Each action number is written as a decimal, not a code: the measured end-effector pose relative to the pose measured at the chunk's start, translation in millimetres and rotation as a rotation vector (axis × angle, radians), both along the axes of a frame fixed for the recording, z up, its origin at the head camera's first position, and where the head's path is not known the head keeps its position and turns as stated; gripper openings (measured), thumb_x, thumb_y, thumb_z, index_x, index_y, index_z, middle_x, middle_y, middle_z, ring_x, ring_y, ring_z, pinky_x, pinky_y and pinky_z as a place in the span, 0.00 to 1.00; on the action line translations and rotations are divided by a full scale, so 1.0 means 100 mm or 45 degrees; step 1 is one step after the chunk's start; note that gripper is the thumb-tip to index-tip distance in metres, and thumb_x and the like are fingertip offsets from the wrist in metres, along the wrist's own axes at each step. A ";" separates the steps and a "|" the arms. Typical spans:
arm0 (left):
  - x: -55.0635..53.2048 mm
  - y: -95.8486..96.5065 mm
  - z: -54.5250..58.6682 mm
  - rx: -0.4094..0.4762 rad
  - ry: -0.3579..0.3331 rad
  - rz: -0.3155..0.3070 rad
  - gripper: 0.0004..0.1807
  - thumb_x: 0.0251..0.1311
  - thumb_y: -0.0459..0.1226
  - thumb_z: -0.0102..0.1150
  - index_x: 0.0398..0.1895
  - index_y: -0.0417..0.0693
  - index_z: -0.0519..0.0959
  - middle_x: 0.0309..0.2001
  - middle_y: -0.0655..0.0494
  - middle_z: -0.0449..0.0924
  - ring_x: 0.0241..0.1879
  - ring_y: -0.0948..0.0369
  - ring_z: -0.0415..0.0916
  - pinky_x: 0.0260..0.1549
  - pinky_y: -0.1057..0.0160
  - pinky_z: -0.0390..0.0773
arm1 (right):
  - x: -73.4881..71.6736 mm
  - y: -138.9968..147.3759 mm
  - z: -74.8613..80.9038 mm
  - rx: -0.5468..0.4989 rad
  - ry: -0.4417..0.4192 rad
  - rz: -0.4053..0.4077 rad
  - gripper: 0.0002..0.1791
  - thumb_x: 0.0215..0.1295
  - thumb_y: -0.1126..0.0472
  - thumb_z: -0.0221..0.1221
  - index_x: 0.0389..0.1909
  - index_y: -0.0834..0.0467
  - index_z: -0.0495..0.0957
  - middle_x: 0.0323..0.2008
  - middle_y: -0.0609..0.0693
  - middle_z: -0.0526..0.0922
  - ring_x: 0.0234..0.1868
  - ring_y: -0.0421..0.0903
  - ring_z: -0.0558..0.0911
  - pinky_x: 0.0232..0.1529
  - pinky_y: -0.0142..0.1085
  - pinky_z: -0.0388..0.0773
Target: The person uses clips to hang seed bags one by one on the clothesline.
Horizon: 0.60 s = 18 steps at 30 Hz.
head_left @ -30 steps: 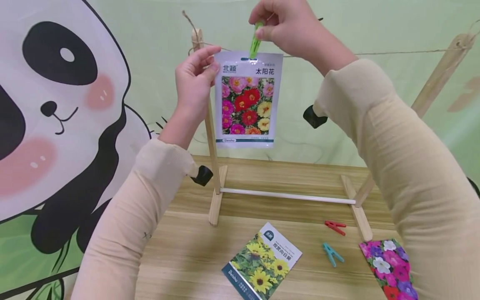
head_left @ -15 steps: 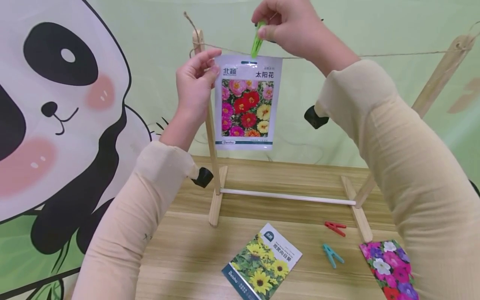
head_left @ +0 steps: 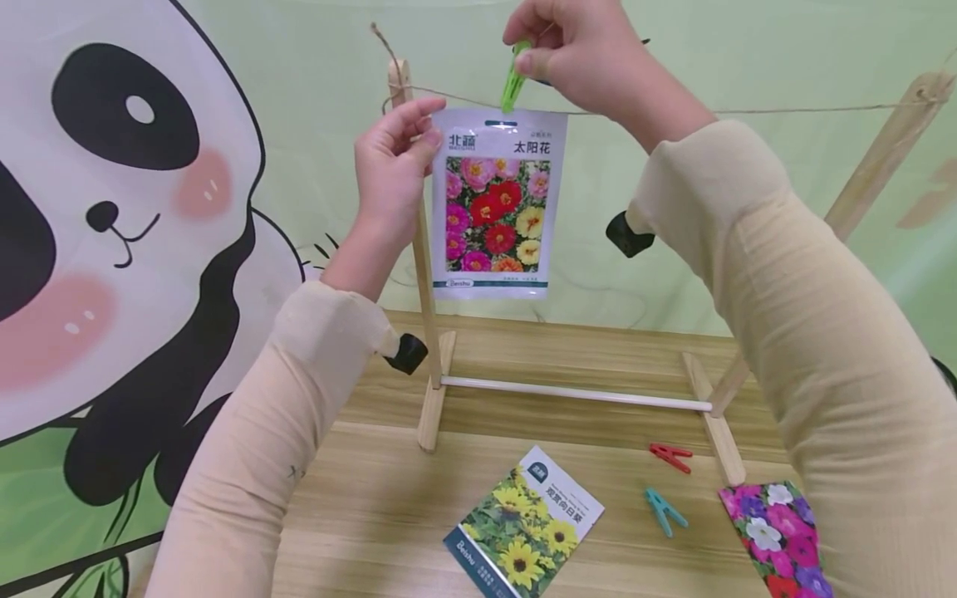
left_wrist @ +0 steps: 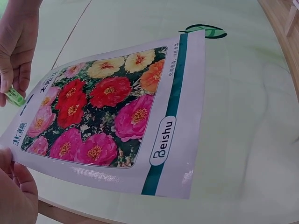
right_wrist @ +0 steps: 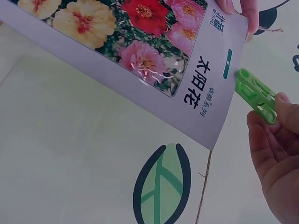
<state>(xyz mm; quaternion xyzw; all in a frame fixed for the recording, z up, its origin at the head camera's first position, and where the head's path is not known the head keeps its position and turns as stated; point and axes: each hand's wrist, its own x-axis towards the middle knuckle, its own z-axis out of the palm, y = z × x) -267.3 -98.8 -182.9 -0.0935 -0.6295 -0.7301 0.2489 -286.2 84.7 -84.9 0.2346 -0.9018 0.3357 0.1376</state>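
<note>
Before a panda-print backdrop (head_left: 314, 100), we log a tabletop (head_left: 374, 515) carrying a wooden stand (head_left: 576, 393). The mixed-flower packet (head_left: 497, 208) is up near the stand's left post, upright, picture facing us. Sunflower packet (head_left: 523, 523) lies flat below; petunia-like packet (head_left: 777, 531), partly hidden by the right sleeve. Left hand (head_left: 392, 162): grip pinches the mixed-flower packet's upper left edge. Right hand (head_left: 579, 58): grip clamped on the green clip (head_left: 514, 79), its tip at the packet's top edge; we can't tell if it bites. Teal clip (head_left: 665, 510) and red clip (head_left: 671, 457) lie loose. Twine (head_left: 785, 108) meets the top edge.

Risks, we judge: clip catches only plastic or only twine, so the packet drops once released; shallow bite slips; slack twine sags, tilting the packet.
</note>
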 end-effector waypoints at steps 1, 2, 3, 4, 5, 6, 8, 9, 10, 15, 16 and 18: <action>0.00 0.00 0.00 -0.005 0.005 0.003 0.14 0.77 0.24 0.55 0.59 0.33 0.84 0.37 0.60 0.73 0.41 0.63 0.74 0.39 0.69 0.76 | 0.00 0.00 0.00 0.008 0.000 0.002 0.18 0.83 0.62 0.54 0.67 0.62 0.78 0.51 0.45 0.75 0.52 0.40 0.70 0.58 0.31 0.72; 0.00 0.01 0.00 -0.004 0.006 0.003 0.14 0.76 0.24 0.55 0.59 0.33 0.84 0.37 0.60 0.73 0.41 0.63 0.74 0.39 0.69 0.76 | 0.00 0.00 0.00 0.015 -0.004 0.003 0.18 0.83 0.62 0.54 0.67 0.62 0.78 0.51 0.45 0.74 0.52 0.40 0.70 0.58 0.31 0.72; 0.00 0.01 0.01 -0.002 0.006 0.004 0.14 0.76 0.24 0.55 0.59 0.33 0.84 0.36 0.60 0.73 0.41 0.63 0.74 0.39 0.69 0.76 | 0.00 0.00 0.00 0.020 -0.009 0.004 0.18 0.83 0.61 0.54 0.67 0.62 0.78 0.51 0.45 0.74 0.52 0.40 0.70 0.58 0.31 0.72; 0.00 0.01 0.01 0.003 0.003 0.003 0.14 0.76 0.24 0.55 0.58 0.33 0.85 0.37 0.60 0.73 0.41 0.63 0.74 0.39 0.69 0.76 | 0.00 0.00 0.00 0.027 -0.014 0.004 0.18 0.83 0.61 0.55 0.67 0.62 0.78 0.51 0.45 0.74 0.52 0.41 0.70 0.59 0.32 0.72; 0.00 0.01 0.01 0.006 0.003 0.003 0.14 0.76 0.24 0.55 0.58 0.33 0.85 0.37 0.60 0.73 0.41 0.63 0.74 0.39 0.69 0.76 | 0.00 0.01 0.00 0.031 -0.019 0.005 0.18 0.83 0.61 0.55 0.67 0.61 0.78 0.51 0.45 0.74 0.52 0.41 0.70 0.59 0.32 0.72; 0.00 0.01 0.01 0.006 0.003 0.003 0.14 0.76 0.24 0.55 0.58 0.33 0.85 0.37 0.59 0.73 0.41 0.63 0.74 0.39 0.69 0.76 | 0.00 0.01 0.00 0.035 -0.023 0.006 0.18 0.83 0.61 0.55 0.67 0.61 0.78 0.51 0.45 0.74 0.52 0.41 0.70 0.59 0.32 0.73; 0.00 0.02 0.01 0.009 -0.001 0.003 0.14 0.76 0.24 0.55 0.58 0.33 0.85 0.37 0.59 0.73 0.41 0.63 0.74 0.39 0.69 0.76 | 0.00 0.01 0.00 0.038 -0.033 0.007 0.18 0.83 0.61 0.55 0.67 0.61 0.78 0.51 0.45 0.74 0.53 0.41 0.70 0.59 0.33 0.73; 0.00 0.02 0.01 0.003 0.003 0.006 0.14 0.76 0.24 0.55 0.58 0.33 0.85 0.37 0.59 0.73 0.41 0.63 0.73 0.39 0.69 0.76 | 0.00 0.01 0.00 0.040 -0.034 0.008 0.19 0.83 0.61 0.55 0.67 0.61 0.78 0.51 0.45 0.74 0.53 0.41 0.70 0.59 0.33 0.73; 0.00 0.02 0.01 0.004 0.001 0.006 0.14 0.76 0.24 0.55 0.58 0.33 0.85 0.37 0.59 0.73 0.41 0.63 0.73 0.39 0.69 0.76 | 0.00 0.01 0.00 0.042 -0.034 0.008 0.19 0.82 0.61 0.55 0.67 0.61 0.78 0.51 0.45 0.74 0.53 0.41 0.70 0.59 0.33 0.73; 0.00 0.02 0.01 0.003 0.005 0.012 0.14 0.76 0.24 0.55 0.58 0.33 0.85 0.37 0.59 0.73 0.42 0.63 0.74 0.40 0.68 0.76 | 0.00 0.01 0.00 0.046 -0.027 0.011 0.19 0.83 0.61 0.55 0.67 0.61 0.78 0.51 0.45 0.74 0.52 0.41 0.70 0.59 0.33 0.72; 0.00 0.02 0.01 0.008 0.001 0.009 0.14 0.76 0.24 0.55 0.58 0.34 0.85 0.37 0.59 0.73 0.42 0.63 0.74 0.40 0.68 0.76 | 0.00 0.01 0.01 0.046 -0.025 0.010 0.19 0.83 0.61 0.55 0.67 0.61 0.78 0.51 0.45 0.74 0.52 0.41 0.70 0.59 0.33 0.72; 0.01 0.02 0.01 -0.002 0.003 0.009 0.14 0.76 0.24 0.55 0.59 0.34 0.85 0.37 0.60 0.73 0.42 0.63 0.74 0.41 0.68 0.76 | 0.00 0.01 0.01 0.043 -0.025 0.007 0.19 0.83 0.61 0.55 0.68 0.61 0.78 0.51 0.45 0.74 0.52 0.41 0.70 0.59 0.33 0.72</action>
